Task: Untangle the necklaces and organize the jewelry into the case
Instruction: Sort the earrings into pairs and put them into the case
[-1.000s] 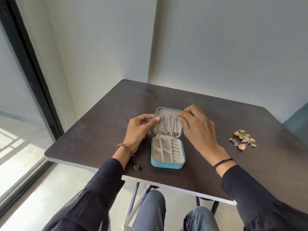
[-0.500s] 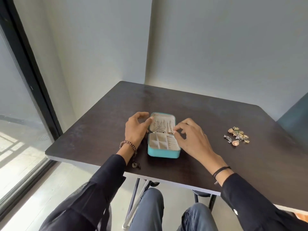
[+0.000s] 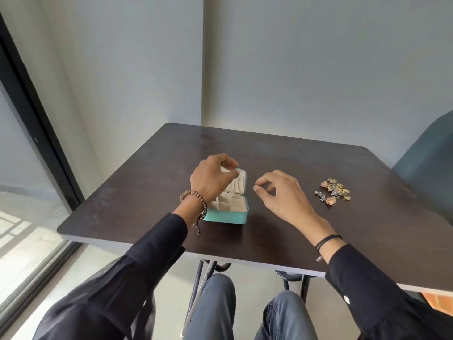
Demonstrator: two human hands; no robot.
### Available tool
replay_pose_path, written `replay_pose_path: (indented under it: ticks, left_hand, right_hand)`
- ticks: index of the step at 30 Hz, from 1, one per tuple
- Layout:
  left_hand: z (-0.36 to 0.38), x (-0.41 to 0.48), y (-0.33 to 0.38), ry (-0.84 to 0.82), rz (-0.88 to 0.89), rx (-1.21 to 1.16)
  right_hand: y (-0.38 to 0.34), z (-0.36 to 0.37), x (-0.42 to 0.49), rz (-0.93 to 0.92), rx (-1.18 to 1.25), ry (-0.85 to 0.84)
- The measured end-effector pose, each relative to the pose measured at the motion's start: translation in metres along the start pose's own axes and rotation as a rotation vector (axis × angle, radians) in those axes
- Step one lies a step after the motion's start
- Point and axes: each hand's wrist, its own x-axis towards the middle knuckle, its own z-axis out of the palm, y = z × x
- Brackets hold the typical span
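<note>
left hand [image 3: 212, 178]: above the case [image 3: 225, 216], fingers curled, thumb and fingertips closed on the far edge of the lid [image 3: 241, 179].
lid: tilted partway up from its hinge, cream lining toward the person, largely hidden behind the left hand.
right hand [image 3: 282, 195]: hovers just right of the case, apart from it; thumb tip and forefinger tip meet, the other fingers curled.
case: teal shell, base lying flat with cream dividers showing.
bead bracelet [image 3: 196, 201]: brown, on the left wrist, over the case's front left corner.
black cord [image 3: 327, 240]: on the right wrist, right of the case and nearer the person.
loose jewelry [image 3: 334, 191]: a small heap of gold and silver pieces, well right of the case, beyond the right hand.
table [image 3: 147, 192]: dark top; the case sits near its front middle.
</note>
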Motion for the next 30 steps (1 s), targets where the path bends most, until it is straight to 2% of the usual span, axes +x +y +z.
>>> replay_pose_path:
  ticks: [12,16,21,26,30]
  left_hand:
    - [0.089,-0.012,0.092,-0.257,0.191,-0.047]
    - [0.129,-0.020,0.111,-0.329,0.246,0.060]
    - [0.184,-0.037,0.110,-0.395,0.513,0.296]
    - [0.214,-0.034,0.101,-0.430,0.554,0.374]
    - [0.221,-0.026,0.099,-0.428,0.558,0.407]
  right_hand:
    - [0.078,-0.053,-0.032,0.157,0.038,0.101]
    - [0.112,-0.070,-0.042,0.229,0.036,0.140]
    - [0.156,-0.079,-0.051,0.360,-0.016,0.180]
    - [0.185,-0.079,-0.047,0.466,-0.060,0.107]
    - [0.193,-0.077,-0.040,0.477,-0.092,0.089]
